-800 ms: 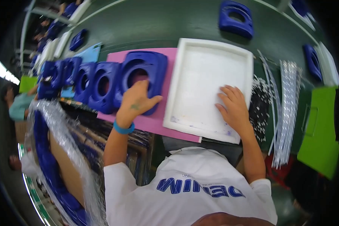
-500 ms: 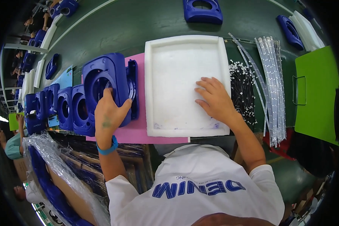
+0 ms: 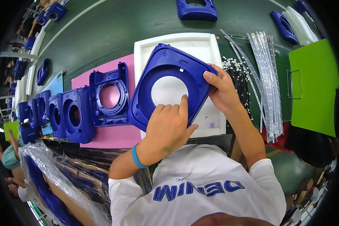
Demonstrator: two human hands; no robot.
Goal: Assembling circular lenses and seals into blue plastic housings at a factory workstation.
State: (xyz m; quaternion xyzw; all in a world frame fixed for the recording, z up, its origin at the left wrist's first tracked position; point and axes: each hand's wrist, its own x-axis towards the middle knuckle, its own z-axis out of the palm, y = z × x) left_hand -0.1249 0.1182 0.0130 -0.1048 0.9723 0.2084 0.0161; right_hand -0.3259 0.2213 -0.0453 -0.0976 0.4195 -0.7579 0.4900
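A blue plastic housing (image 3: pixel 194 62) with a large round opening is held tilted above a white foam tray (image 3: pixel 141 49). My right hand (image 3: pixel 226 88) grips its right corner, thumb on the upper face. My left hand (image 3: pixel 165 130) lies over the lower rim, its index finger stretched to the edge of the opening and the other fingers curled at the rim; their tips are hidden. A small white piece (image 3: pixel 181 70) shows at the top of the ring. Left of the tray, another blue frame (image 3: pixel 94 109) with a round ring rests on a pink sheet (image 3: pixel 105 139).
Several blue housings (image 3: pixel 81 128) stand in a row at the left. Right of the tray lie black cables with white connectors (image 3: pixel 240 79) and a bundle of clear strips with white dots (image 3: pixel 269 86). A green board (image 3: pixel 312 86) is at the far right. Plastic-wrapped parts (image 3: pixel 60 173) sit lower left.
The blue housing has moved right, from the pink sheet to above the foam tray, and turned. My right hand has left the tray and taken its corner. The ringed frame is now uncovered.
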